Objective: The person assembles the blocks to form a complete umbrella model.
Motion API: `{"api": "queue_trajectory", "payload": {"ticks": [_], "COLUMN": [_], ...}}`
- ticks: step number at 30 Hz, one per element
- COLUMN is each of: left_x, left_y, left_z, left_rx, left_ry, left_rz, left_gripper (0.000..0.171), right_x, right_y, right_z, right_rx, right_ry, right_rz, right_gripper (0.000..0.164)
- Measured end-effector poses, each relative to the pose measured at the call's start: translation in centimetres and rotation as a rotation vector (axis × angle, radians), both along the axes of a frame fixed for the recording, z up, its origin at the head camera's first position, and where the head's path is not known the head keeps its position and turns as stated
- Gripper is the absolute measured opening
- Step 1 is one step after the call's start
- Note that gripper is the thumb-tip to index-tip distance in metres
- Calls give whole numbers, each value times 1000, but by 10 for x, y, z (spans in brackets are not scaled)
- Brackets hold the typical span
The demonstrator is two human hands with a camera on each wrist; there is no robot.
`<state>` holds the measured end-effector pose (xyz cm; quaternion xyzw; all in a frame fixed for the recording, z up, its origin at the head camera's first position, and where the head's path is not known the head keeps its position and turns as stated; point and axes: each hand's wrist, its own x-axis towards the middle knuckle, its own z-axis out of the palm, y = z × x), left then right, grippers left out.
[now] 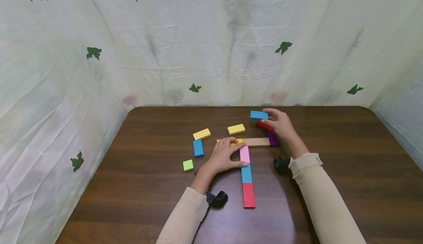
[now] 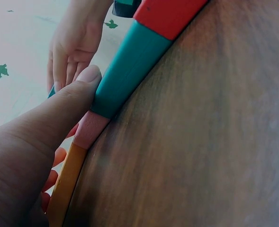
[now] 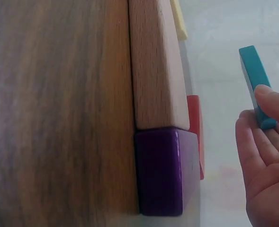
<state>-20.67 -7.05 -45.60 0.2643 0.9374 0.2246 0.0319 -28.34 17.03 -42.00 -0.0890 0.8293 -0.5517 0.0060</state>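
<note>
Head view: right of centre in the frame, your right hand (image 1: 281,124) pinches a blue block (image 1: 259,115) at one end, its grip narrow around the piece. In the right wrist view, you see that block slanting at the right of the frame between thumb and fingers, apart from the pieces lower down.

Just below it in the head view lies a red block (image 1: 263,125), partly behind your hand. A purple block (image 1: 273,138) touches the right end of a tan block (image 1: 256,142), whose left end meets an orange block (image 1: 236,142).

Your left hand (image 1: 222,157), at the centre of the frame, has a wide grip: the thumb touches near the joint of a pink block (image 1: 244,154) and a teal block (image 1: 246,173), while the fingers reach the orange one. A crimson block (image 1: 248,195) ends the column at lower centre.

Left of that hand on the table (image 1: 330,192) sit a yellow block (image 1: 202,134) and a green block (image 1: 188,165). Something dark by your left wrist may be another block; it is mostly hidden.
</note>
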Motion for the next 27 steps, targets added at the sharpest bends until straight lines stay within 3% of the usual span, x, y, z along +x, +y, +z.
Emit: {"api": "queue_trajectory", "payload": {"ticks": [11, 27], "left_x": [0, -1], "left_y": [0, 0], "left_z": [-1, -2], "left_rx": [6, 3], "left_ry": [8, 19], "left_rz": [-5, -10], "left_gripper": [72, 72], "right_x": [-12, -21], "right_y": [-11, -19], "right_z": [-3, -10], "right_rx": [4, 84], "right_ry": [-38, 43], "right_rz": [-45, -39], "right_gripper": [46, 42]}}
